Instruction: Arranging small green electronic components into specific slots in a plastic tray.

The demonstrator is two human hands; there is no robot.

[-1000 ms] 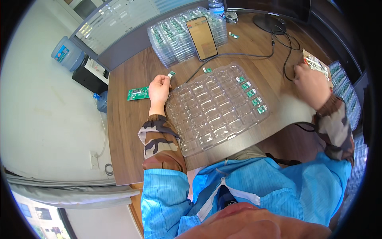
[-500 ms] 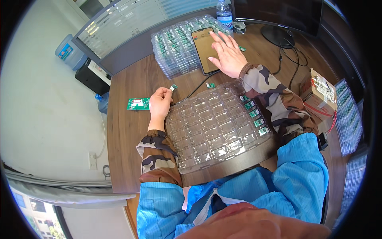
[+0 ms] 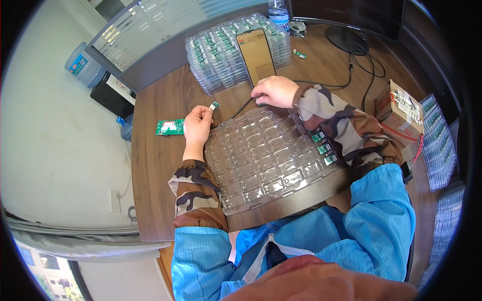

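L hand point(image 3: 197, 125) pinches small green module point(image 3: 214, 106); R hand point(image 3: 273, 91) curled, maybe on cable.

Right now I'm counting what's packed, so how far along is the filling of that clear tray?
Done: only the right-hand column of the clear blister tray holds small green boards. In hand: the left hand pinches one small green board beside the tray; the right hand rests at the tray's far edge, near the phone. Left: almost every pocket looks empty.
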